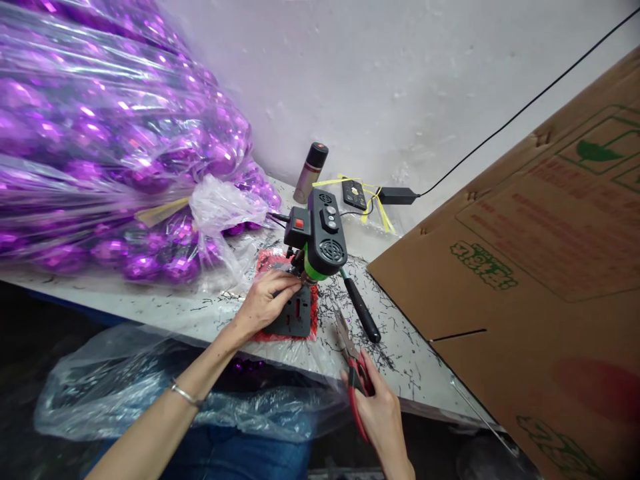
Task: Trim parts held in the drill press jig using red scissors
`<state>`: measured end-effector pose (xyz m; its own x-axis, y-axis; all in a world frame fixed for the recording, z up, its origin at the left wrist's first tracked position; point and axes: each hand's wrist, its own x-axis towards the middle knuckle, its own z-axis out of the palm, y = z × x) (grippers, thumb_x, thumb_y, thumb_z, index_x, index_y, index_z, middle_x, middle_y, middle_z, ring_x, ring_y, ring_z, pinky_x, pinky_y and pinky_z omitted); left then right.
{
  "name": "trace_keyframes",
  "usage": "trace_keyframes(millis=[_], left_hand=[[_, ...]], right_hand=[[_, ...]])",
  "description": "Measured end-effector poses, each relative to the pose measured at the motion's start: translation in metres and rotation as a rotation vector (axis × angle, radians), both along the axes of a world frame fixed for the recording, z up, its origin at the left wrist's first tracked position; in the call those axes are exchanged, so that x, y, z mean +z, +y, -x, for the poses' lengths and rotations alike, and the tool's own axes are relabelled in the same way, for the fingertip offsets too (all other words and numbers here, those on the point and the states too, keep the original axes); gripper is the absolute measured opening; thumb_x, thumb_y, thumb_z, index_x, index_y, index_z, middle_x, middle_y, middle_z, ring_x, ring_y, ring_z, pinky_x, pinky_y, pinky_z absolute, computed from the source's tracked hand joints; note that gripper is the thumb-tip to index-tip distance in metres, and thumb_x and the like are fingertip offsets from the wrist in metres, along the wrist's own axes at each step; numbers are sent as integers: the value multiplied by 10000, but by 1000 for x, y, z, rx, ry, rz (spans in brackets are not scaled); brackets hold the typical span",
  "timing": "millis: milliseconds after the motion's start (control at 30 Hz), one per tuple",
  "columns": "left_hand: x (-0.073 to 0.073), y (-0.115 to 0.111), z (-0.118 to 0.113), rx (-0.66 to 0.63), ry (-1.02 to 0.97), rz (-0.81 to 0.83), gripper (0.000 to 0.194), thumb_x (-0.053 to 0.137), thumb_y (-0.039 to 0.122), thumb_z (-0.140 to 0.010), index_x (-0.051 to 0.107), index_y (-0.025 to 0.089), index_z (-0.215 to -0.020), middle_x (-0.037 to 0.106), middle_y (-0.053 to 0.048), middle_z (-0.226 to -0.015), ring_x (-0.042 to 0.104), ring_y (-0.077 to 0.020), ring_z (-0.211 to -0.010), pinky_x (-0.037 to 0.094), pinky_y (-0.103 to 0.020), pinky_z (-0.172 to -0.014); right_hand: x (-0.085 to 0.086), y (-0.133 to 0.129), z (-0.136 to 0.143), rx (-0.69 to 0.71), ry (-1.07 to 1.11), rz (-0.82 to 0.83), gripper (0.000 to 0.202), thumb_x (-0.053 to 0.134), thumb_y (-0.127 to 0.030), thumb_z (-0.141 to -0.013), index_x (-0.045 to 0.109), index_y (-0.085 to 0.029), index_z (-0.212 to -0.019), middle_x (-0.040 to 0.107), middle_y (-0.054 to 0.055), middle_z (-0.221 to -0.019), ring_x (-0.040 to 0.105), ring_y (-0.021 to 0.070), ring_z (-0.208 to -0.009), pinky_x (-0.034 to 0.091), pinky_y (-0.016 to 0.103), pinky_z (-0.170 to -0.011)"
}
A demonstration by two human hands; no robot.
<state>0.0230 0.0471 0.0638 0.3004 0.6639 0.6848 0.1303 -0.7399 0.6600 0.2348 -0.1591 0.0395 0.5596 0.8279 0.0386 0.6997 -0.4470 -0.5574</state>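
Observation:
A small black bench drill press (327, 233) with a red switch and green collar stands on the table. My left hand (267, 298) is at its lower front, just above the grey slotted base (295, 320). Its fingers are drawn together beneath the drill head, and what they pinch is hidden. To the right, my right hand (380, 403) grips red-handled scissors (355, 373), with the blades pointing up and away from me. The black lever handle (363, 310) of the press slants down beside the scissors.
A clear bag of shiny purple balls (100, 147) fills the left. Dark clippings litter the white table (410, 360). Behind stand a spray can (311, 172) and a black power adapter (397, 195). A large cardboard box (530, 280) walls off the right; an open plastic bag (240, 407) hangs in front.

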Motion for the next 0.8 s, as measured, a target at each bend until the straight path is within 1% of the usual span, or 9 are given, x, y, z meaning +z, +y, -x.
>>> trace_keyframes(millis=[100, 200, 367, 467, 600, 800], left_hand=[[2, 5, 2, -63, 8, 14, 175, 572, 240, -920, 737, 186, -899, 739, -63, -896, 683, -182, -858, 550, -338, -782], [3, 7, 4, -100, 2, 17, 172, 578, 246, -920, 742, 197, -913, 741, -61, -902, 681, -182, -861, 549, -339, -787], [5, 9, 4, -137, -6, -19, 164, 573, 207, -920, 736, 192, -923, 739, -59, -907, 675, -168, -857, 549, -320, -782], [5, 12, 5, -152, 8, -63, 160, 568, 174, -915, 728, 184, -911, 735, -55, -895, 670, -159, -851, 547, -307, -776], [4, 17, 6, -183, 24, -92, 161, 561, 175, -921, 722, 177, -916, 734, -59, -892, 665, -155, -840, 544, -301, -760], [5, 26, 5, -272, 3, -14, 167, 561, 193, -921, 723, 177, -880, 732, -58, -858, 667, -156, -822, 541, -301, -760]], right_hand=[[1, 1, -1, -17, 42, 28, 713, 587, -575, -745, 604, -159, -1324, 747, 77, -1105, 707, 302, -1027, 575, 344, -814], [3, 2, -1, -22, 104, 47, 744, 594, -571, -731, 585, -146, -1342, 735, 79, -1138, 695, 300, -1056, 565, 347, -860], [4, 3, 0, -33, 133, 14, 734, 619, -560, -714, 599, -158, -1328, 736, 80, -1138, 693, 293, -1062, 550, 340, -896], [3, 2, 0, -43, 127, -11, 719, 636, -552, -701, 618, -165, -1307, 742, 82, -1120, 703, 290, -1039, 559, 326, -875], [1, 2, -2, -48, 114, 1, 712, 642, -557, -706, 626, -163, -1298, 743, 90, -1118, 708, 289, -1028, 565, 315, -861], [-3, -1, -5, -32, 124, 7, 730, 638, -565, -718, 601, -160, -1324, 727, 90, -1156, 685, 289, -1082, 540, 340, -928]])
